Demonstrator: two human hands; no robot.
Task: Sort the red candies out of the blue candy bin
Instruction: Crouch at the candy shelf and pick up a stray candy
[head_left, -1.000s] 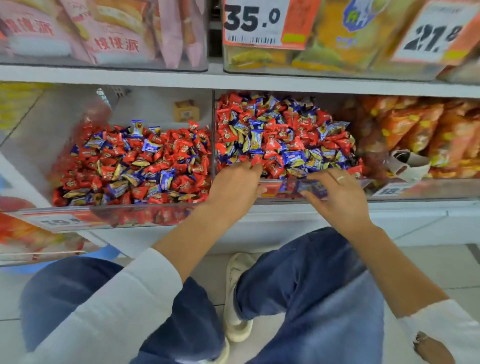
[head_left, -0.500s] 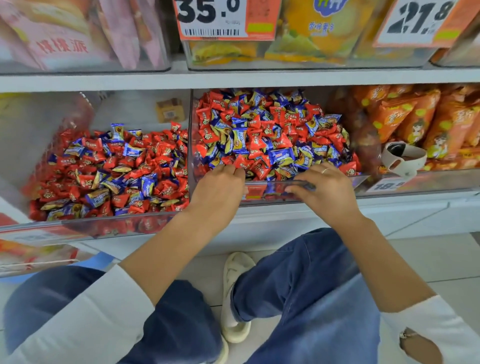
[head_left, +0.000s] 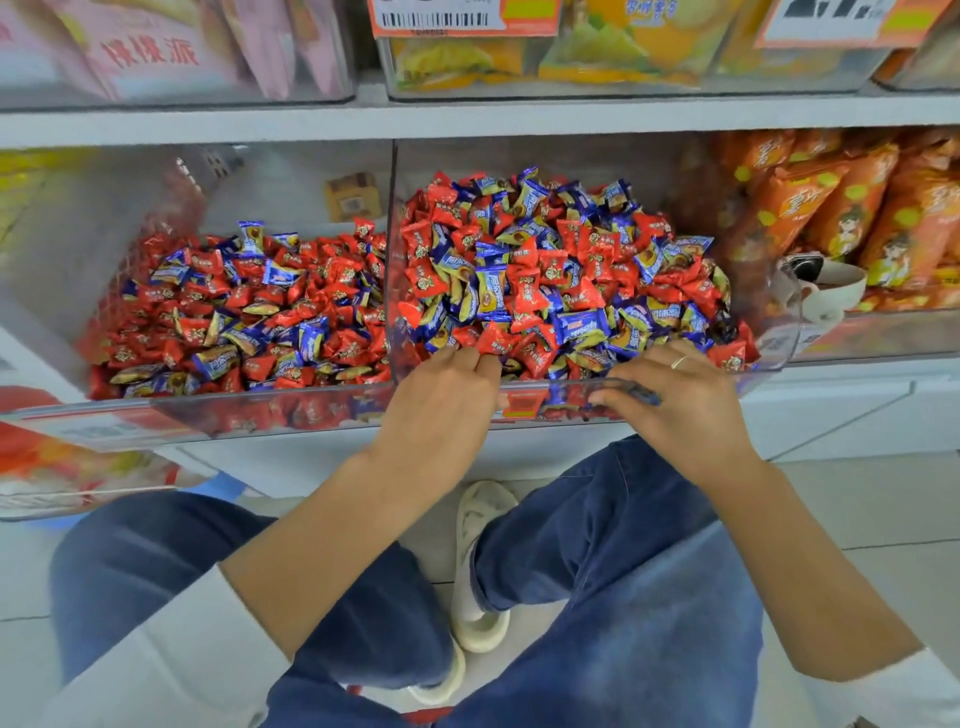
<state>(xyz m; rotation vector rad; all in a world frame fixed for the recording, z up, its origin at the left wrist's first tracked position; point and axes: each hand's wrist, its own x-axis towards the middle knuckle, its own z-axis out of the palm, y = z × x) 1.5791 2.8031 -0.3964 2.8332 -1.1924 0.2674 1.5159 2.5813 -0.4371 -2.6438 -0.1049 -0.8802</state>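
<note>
The left hand reaches over the front wall of the right bin, fingers pinching a red candy at the pile's near edge; the right hand grips that front wall, fingers curled over it.

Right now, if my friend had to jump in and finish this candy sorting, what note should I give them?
Left hand: fingertips pinch a red candy at the front of the right bin.
Right hand: rests on that bin's front rim, curled over a blue wrapper; grip unclear.
Right bin: red and blue candies are mixed throughout.
Left bin: mostly red, some blue.
Done: little shows.
Left: many reds to pull out of the right bin.
</note>
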